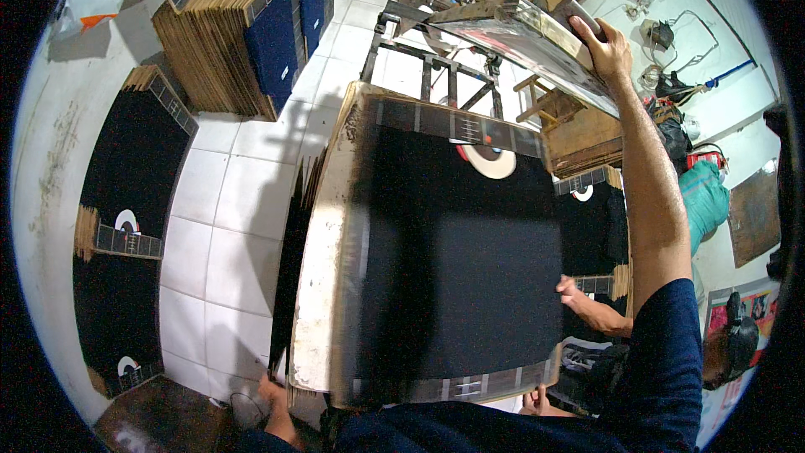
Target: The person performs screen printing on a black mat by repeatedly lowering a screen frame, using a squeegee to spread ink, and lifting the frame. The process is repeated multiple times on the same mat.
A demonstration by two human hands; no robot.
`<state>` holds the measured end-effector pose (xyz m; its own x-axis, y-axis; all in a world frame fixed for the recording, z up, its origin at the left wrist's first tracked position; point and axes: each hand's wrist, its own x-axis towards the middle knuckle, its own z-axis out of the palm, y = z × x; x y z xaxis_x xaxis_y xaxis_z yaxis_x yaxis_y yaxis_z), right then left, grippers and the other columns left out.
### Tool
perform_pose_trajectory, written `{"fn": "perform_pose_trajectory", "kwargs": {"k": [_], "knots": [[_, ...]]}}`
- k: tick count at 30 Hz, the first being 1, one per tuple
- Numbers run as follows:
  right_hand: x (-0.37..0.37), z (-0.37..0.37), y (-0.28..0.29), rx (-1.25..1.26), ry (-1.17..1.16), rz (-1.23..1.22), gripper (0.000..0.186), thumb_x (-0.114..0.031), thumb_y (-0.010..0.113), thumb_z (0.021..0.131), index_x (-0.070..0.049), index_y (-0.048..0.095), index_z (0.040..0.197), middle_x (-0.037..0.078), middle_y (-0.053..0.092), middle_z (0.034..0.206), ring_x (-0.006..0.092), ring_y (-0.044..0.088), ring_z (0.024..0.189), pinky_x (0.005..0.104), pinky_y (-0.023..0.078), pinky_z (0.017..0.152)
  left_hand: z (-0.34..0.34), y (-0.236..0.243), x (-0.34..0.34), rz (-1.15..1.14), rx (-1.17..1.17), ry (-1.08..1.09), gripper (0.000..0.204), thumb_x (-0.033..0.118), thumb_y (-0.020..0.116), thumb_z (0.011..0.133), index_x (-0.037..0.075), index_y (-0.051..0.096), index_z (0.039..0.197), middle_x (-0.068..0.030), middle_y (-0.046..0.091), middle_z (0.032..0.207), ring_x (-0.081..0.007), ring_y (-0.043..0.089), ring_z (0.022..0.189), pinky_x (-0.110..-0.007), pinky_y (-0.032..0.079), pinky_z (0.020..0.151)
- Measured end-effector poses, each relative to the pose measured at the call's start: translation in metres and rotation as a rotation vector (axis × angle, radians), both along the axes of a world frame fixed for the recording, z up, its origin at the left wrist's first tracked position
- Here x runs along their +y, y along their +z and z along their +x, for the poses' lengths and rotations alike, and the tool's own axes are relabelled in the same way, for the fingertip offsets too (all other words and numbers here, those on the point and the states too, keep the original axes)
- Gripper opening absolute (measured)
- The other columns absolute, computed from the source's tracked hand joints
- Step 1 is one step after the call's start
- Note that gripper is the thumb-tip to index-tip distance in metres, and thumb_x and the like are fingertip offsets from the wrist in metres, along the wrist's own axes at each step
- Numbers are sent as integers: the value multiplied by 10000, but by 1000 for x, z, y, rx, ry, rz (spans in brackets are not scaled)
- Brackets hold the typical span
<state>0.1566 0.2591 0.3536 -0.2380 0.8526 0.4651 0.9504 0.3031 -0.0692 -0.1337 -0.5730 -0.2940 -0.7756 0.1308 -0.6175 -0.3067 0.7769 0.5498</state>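
My right hand [608, 52] is closed on the upper edge of a tilted rectangular frame [516, 21], raised at the far right with its far side low. Below it lies a flat board covered in black cloth [470, 260], with patterned grey bands at both ends and a round white label. Its left edge is blurred. My left hand [275, 398] curls by the lower left corner, beside the lower end of dark upright sheets [293, 310]; what its fingers hold is hidden. A co-worker's hand [568, 289] is by the board's right edge, and another hand [537, 401] touches its lower right edge.
A tall stack of cloth-covered boards [226, 50] stands at the far left. More black boards [130, 176] line the left wall, and others [591, 218] sit right of the board. A dark metal stand [428, 67] is beyond. The co-worker [729, 348] is at the right.
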Motion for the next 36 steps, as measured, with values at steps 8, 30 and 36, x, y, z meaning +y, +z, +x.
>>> {"fn": "perform_pose_trajectory", "kwargs": {"k": [8, 30, 36], "knots": [[4, 5, -3, -24, 17, 20, 921, -909, 574, 779, -181, 743, 1316, 187, 762, 1155, 353, 712, 1129, 482, 524, 991, -22, 109, 28, -39, 606, -444, 158, 86, 748, 862, 17, 739, 1003, -266, 716, 871, -469, 687, 823, -552, 500, 774], [-24, 8, -21, 21, 219, 201, 923, -936, 465, 828, -127, 786, 1134, 166, 784, 1023, 317, 747, 1030, 461, 534, 912, 174, 591, 230, 8, 1051, -1188, 54, 62, 729, 888, 52, 768, 924, -127, 595, 626, -344, 592, 553, -477, 406, 479], [-24, 8, -24, 6, 213, 152, 976, -942, 447, 839, -86, 745, 1201, 155, 775, 1078, 286, 742, 1047, 453, 528, 918, 303, 463, 252, 872, 849, -1535, 507, 76, 709, 787, 2, 704, 1289, -167, 621, 1417, -237, 624, 1080, -438, 482, 917]]}}
